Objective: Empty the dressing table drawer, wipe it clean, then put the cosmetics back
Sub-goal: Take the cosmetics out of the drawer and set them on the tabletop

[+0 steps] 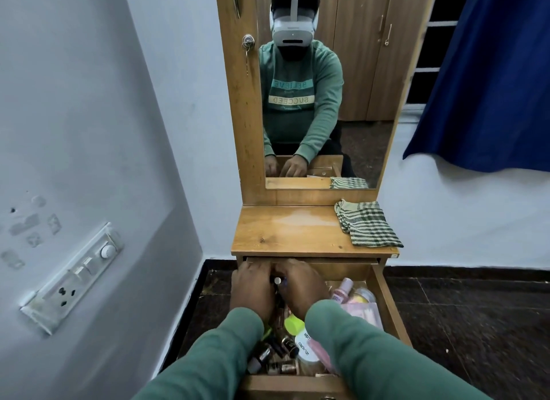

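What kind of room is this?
Probably a bedroom: there's a wooden dressing table with a tall mirror, its open drawer is full of cosmetics, and a blue curtain hangs on the right.

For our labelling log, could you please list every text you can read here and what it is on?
"BELIEVE", mirrored, on the sweatshirt seen in the mirror.
"SUCCEED", mirrored, just below it.
"ZUDIO", sideways, on the white bottle in the drawer.
Pink bottle label: too blurred to read.
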